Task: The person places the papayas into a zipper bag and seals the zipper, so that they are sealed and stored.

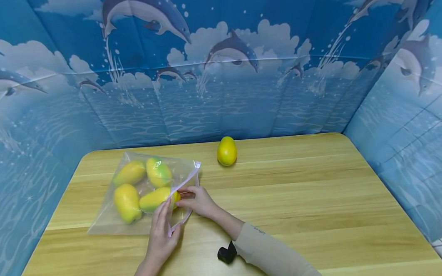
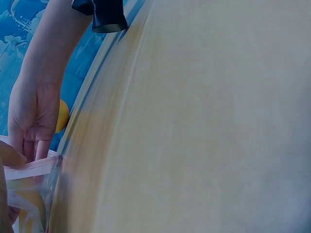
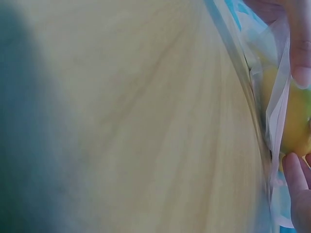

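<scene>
A clear zip bag [image 1: 109, 221] lies on its side at the left of the table, its lilac-edged mouth facing right. Inside are several yellow-green mangoes; the nearest to the mouth is a long mango [image 1: 154, 200]. My left hand [image 1: 162, 237] holds the bag's mouth, fingers on the upper layer and thumb at the lower rim. My right hand [image 1: 200, 203] reaches into the mouth, thumb and fingers on the end of that long mango. In the right wrist view, right fingertips [image 3: 291, 167] touch the mango [image 3: 296, 121], with the left thumb [image 3: 301, 75] above.
Another yellow mango [image 1: 227, 151] stands on the wooden table [image 1: 302, 192] near the far edge, outside the bag. A black device [image 1: 227, 253] is at the right sleeve. Blue dolphin-print curtains [image 1: 241, 99] stand behind and at both sides.
</scene>
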{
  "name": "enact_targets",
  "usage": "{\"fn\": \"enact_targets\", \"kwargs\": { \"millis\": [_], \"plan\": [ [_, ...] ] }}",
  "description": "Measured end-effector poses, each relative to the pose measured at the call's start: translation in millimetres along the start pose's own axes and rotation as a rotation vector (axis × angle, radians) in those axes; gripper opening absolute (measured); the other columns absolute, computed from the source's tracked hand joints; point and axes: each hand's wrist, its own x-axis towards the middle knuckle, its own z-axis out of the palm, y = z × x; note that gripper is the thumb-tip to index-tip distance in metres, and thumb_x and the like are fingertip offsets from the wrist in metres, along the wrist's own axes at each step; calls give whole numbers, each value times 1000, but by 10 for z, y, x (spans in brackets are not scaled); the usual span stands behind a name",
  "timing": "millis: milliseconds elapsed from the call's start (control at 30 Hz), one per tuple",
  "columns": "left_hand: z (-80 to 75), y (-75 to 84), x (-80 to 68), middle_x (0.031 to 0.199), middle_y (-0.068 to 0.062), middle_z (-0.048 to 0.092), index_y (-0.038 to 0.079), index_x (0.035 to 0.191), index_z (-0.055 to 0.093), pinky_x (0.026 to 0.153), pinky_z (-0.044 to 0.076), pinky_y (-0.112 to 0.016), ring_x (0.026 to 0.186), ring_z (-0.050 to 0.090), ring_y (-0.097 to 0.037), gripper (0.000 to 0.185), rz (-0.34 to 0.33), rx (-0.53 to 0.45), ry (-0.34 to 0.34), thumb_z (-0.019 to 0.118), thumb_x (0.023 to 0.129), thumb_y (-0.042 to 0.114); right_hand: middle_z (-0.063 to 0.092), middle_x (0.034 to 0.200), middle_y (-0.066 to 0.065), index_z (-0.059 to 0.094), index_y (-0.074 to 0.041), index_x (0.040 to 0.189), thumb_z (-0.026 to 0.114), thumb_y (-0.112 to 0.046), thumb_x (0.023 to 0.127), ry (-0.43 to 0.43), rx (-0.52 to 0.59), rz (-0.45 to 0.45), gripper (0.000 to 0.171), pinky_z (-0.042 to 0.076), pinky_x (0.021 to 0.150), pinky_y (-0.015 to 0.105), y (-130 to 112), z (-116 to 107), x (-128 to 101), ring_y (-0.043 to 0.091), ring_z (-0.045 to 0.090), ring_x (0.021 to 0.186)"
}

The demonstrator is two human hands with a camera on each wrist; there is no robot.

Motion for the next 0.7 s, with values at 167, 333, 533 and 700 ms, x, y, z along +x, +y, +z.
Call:
{"fn": "enact_targets", "kwargs": {
  "millis": [167, 333, 533, 700],
  "plan": [
    [-7, -3, -5, 123, -28, 42, -15, 127, 39, 104, 32, -18, 124, 34, -15, 84, -10, 10, 1, 69, 49, -23, 58, 114, 25, 55, 13, 114, 65, 1, 80, 2, 1, 0, 37, 52, 83, 22, -8, -6, -13, 37, 57, 103],
    [-11, -3, -12, 123, -28, 42, -14, 128, 38, 106, 30, -19, 126, 33, -12, 84, -18, 29, -4, 68, 50, -22, 57, 114, 28, 55, 14, 113, 64, -1, 81, 7, 9, -6, 37, 52, 82, 23, -50, -57, -61, 41, 56, 103],
    [-13, 11, -14, 123, -28, 42, -14, 129, 37, 108, 28, -21, 127, 31, -10, 89, -32, 47, -4, 69, 47, -23, 59, 106, 31, 56, 15, 107, 64, 2, 80, 147, -3, -47, 31, 54, 81, 29, -68, -215, -106, 41, 58, 95],
    [-14, 11, -24, 122, -28, 43, -14, 129, 38, 107, 28, -20, 125, 33, -12, 89, -35, 49, 6, 69, 46, -23, 60, 101, 31, 57, 15, 104, 66, 4, 78, 348, 10, -111, 29, 54, 79, 38, 58, -432, -51, 39, 59, 90]
  ]
}}
